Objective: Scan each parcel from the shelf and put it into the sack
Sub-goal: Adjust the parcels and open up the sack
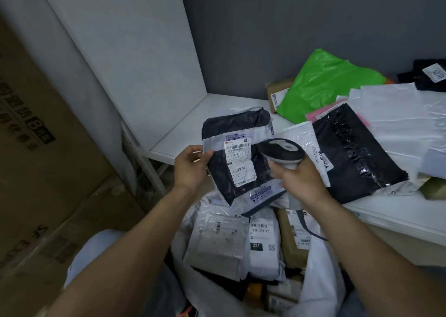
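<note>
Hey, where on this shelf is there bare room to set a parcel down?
The shelf is bare at its left end, between the white side panel and the green bag. A narrow strip along the front edge, before the black mailer, is bare too. The right half is crowded with overlapping parcels.

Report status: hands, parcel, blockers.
Left hand pinches dark parcel over sack. Right hand grips scanner beside label. Nothing between parcel and sack.
</note>
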